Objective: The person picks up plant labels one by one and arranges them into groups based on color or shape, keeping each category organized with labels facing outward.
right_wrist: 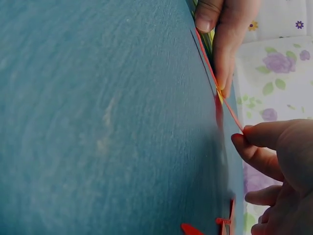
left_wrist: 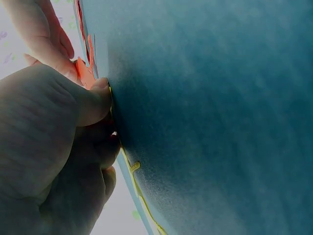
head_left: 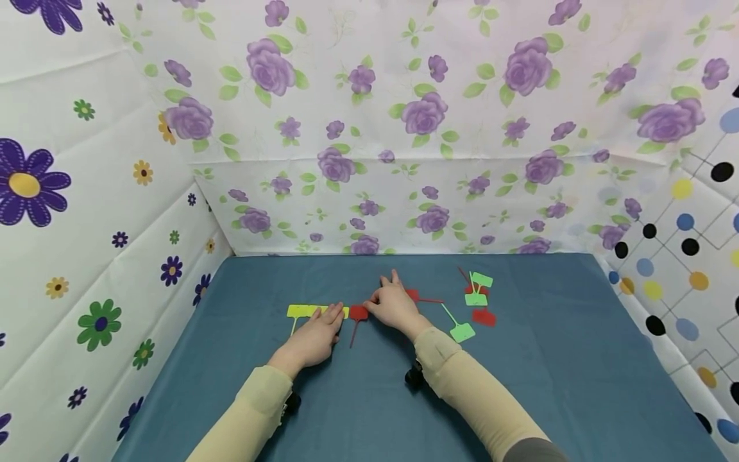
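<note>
A row of yellow plant labels (head_left: 297, 311), flat with thin stems, lies on the blue cloth. My left hand (head_left: 312, 339) rests over the right part of that row with its fingers extended, hiding some of the labels. At the row's right end is a red plant label (head_left: 358, 313), its stem pointing toward me. My right hand (head_left: 397, 309) pinches this red label by its right edge between thumb and forefinger; in the right wrist view the label (right_wrist: 234, 116) is tilted, its edge lifted off the cloth. The left fingertips (right_wrist: 223, 83) are close to its other side.
Right of my right hand lies another red label (head_left: 412, 295). Green labels (head_left: 462, 332) and a red label (head_left: 484, 317) are scattered farther right, some overlapping. Flowered cloth walls (head_left: 369, 160) stand behind and beside the blue table (head_left: 577, 359).
</note>
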Available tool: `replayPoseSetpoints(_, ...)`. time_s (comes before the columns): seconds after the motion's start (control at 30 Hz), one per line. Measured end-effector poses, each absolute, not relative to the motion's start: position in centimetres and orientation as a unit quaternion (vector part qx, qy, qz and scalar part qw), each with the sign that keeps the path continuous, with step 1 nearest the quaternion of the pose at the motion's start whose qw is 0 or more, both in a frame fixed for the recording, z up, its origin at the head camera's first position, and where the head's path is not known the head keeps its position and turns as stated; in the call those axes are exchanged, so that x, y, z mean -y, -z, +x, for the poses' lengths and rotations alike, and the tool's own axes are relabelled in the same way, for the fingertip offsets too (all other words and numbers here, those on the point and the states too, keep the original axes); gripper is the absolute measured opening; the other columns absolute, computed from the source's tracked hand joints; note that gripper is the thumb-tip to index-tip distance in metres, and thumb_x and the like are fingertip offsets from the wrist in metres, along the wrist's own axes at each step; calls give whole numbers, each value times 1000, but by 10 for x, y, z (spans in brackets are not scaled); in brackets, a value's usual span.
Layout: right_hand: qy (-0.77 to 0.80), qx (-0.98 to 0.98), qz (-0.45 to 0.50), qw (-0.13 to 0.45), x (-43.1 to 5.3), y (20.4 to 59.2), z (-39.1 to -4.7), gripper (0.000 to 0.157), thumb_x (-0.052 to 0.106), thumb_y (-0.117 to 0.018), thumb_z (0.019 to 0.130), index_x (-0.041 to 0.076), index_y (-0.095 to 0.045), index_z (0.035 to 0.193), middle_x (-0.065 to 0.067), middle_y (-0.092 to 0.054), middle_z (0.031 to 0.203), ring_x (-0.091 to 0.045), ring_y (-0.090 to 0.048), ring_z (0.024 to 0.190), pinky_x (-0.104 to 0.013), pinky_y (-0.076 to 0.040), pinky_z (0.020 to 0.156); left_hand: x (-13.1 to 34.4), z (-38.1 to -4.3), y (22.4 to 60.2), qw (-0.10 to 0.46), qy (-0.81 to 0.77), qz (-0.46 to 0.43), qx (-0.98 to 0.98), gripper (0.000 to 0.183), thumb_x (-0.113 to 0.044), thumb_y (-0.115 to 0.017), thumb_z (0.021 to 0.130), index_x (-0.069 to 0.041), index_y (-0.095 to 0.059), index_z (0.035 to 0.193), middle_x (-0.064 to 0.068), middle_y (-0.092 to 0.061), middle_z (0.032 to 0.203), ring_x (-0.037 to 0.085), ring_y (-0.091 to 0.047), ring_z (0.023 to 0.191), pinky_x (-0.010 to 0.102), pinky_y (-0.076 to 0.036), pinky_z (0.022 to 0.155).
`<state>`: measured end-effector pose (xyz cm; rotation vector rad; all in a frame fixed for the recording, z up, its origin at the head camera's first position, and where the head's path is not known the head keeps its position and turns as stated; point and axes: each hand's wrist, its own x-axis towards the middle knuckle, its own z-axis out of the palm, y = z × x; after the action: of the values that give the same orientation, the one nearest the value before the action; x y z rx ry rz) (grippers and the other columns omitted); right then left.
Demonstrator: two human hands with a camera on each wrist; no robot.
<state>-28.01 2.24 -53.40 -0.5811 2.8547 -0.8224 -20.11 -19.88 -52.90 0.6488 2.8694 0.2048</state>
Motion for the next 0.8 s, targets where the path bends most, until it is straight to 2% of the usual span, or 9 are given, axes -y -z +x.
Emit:
replayPoseSetpoints(0.4, 232, -957, -166, 54, -18, 534, -282, 29, 38, -75, 103, 13, -87, 98, -26, -41, 165, -45, -11, 162, -59, -31, 126, 199, -201, 532, 94, -63, 217, -969, 56, -12, -58, 112, 4, -41, 162, 18, -29, 173, 34, -28, 160, 53, -19, 132)
replayPoseSetpoints(0.63, 225, -958, -169, 53, -17, 534, -285, 30, 39, -76, 102, 13, -87, 92, -27, -45, 162, -48, -14, 161, -58, -23, 130, 200, -203, 533, 98, -61, 217, -969, 56, -11, -56, 112, 4, -39, 163, 17, -27, 174, 33, -26, 161, 53, -18, 132)
replayPoseSetpoints(0.8, 221, -959, -166, 58, -15, 533, -286, 32, 41, -76, 101, 12, -87, 93, -28, -45, 162, -50, -14, 160, -58, -23, 130, 200, -203, 534, 96, -63, 218, -969, 56, -11, -57, 112, 4, -40, 162, 17, -28, 174, 34, -27, 161, 53, -18, 132)
